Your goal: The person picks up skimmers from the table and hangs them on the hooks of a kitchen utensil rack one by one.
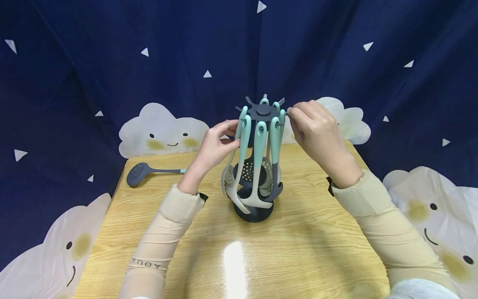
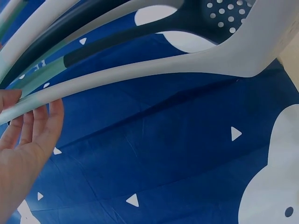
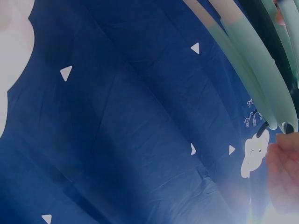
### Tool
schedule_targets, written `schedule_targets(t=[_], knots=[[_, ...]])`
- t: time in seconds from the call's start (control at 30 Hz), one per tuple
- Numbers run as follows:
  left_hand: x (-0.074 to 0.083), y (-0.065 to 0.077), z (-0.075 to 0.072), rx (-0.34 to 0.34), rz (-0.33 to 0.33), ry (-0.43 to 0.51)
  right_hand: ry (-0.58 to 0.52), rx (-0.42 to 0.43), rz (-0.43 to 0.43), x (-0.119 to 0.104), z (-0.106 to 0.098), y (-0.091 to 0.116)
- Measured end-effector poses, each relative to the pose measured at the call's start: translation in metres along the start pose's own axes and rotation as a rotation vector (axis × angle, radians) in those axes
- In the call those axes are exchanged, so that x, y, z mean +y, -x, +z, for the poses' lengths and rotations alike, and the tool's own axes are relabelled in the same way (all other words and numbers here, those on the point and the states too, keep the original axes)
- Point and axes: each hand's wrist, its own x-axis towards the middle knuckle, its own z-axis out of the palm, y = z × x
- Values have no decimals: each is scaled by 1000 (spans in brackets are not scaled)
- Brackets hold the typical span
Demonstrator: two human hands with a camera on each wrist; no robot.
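A black utensil stand (image 1: 263,109) rises from a round base at the table's middle, kitchen tools with mint handles hanging from the hooks around its top. On its left side my left hand (image 1: 218,141) holds a beige slotted spoon (image 1: 227,182) by the handle; in the left wrist view, thumb and fingers close round that handle (image 2: 107,80) near its mint end. My right hand (image 1: 313,128) pinches the tip of a hook at the stand's right. In the right wrist view, its fingertips (image 3: 280,144) are right below the hole of a mint handle (image 3: 266,70).
A dark skimmer (image 1: 138,174) lies at the table's back left, its handle end hidden behind my left forearm. Among the hanging tools are a beige turner (image 1: 255,202) and a dark perforated tool (image 1: 248,173). A blue curtain (image 1: 186,45) with clouds hangs behind the wooden table (image 1: 306,232).
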Motion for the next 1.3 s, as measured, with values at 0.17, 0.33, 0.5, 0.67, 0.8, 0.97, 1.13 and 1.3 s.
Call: schedule_targets(t=[0.17, 0.33, 0.5, 0.67, 0.8, 0.97, 1.13, 1.3], knots=[[-8, 5, -1, -16, 50, 68, -25, -11, 19, 0, -1, 4], [-29, 19, -4, -11, 115, 151, -95, -13, 53, 6, 2, 19], [-46, 39, -5, 120, 147, 139, -155, 19, 160, 23, 20, 50], [-75, 62, -1, 255, 101, 53, -191, -78, 353, 43, 51, 95], [-119, 81, 6, 274, 53, -11, -228, -254, 531, 50, 76, 136], [-174, 101, 25, 161, -120, -107, -271, -441, 676, 45, 102, 185], [-195, 114, 45, -66, -327, -159, -328, -588, 728, 24, 121, 222], [-201, 118, 61, -216, -378, -196, -496, -582, 704, -1, 139, 247]])
